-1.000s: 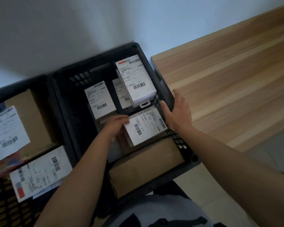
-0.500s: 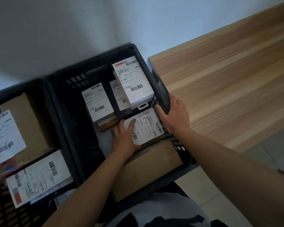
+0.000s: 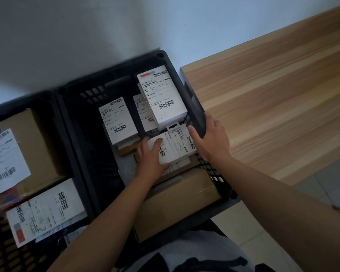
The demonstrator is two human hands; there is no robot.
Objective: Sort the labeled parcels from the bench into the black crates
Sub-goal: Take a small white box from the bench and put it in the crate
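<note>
Head | left hand [image 3: 151, 158] flat on white parcel [image 3: 175, 146] | right hand [image 3: 212, 138] grips crate rim [image 3: 196, 107]

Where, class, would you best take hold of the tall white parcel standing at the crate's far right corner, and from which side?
Pinch the tall white parcel by its two long edges near the raised top end, coming from above. It leans against the crate wall, so its right side looks blocked and only the top and label face seem free.

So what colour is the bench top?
Light striped wood grain, tan and pale bands, clearest in the head view.
</note>
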